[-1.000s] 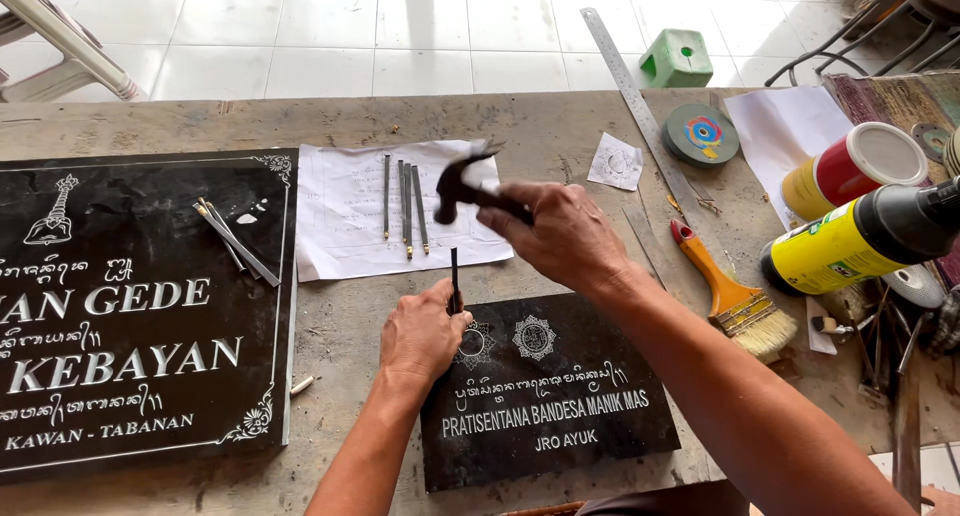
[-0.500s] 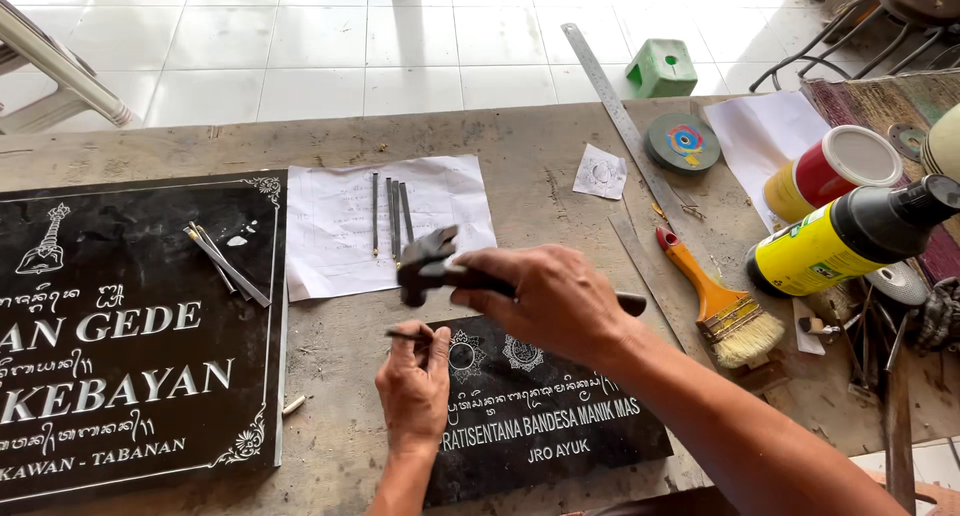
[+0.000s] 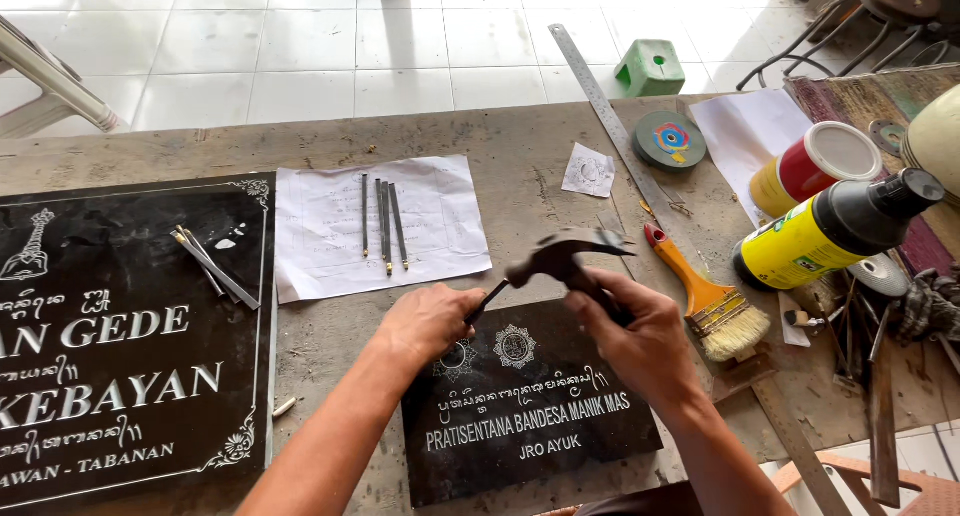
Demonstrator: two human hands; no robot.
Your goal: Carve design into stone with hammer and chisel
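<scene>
Nearest the camera lies a small black stone plaque (image 3: 530,416) with white carved lettering and two round ornaments, flat on the worn surface (image 3: 520,146). Both hands work over its upper edge. The left hand (image 3: 428,321) is closed around a thin steel chisel (image 3: 487,302), whose shaft slants up out of the fist toward the hammer head. The right hand (image 3: 640,341) is wrapped tight about the handle of a dark claw hammer (image 3: 562,259), whose head sits just above the chisel's top end.

The hammer looks heavy at the head and stiff, so it is best held lower on the handle for swing and nearer the head for control. The chisel seems slim, hard and apt to slip, so a full fist low on the shaft suits it. The plaque is probably heavy and brittle at its edges.

To the left lies a larger black plaque (image 3: 130,336) with two loose chisels (image 3: 215,268) on it. To the right rests a paintbrush (image 3: 710,301) with an orange handle. Beyond, a sheet of paper (image 3: 380,226) carries four spare chisels (image 3: 383,219). Farther right lie a long steel ruler (image 3: 610,116), a yellow bottle with a black cap (image 3: 830,231) on its side, and a red and yellow can (image 3: 810,166). On the tiled floor (image 3: 300,36) stands a green stool (image 3: 650,68).
</scene>
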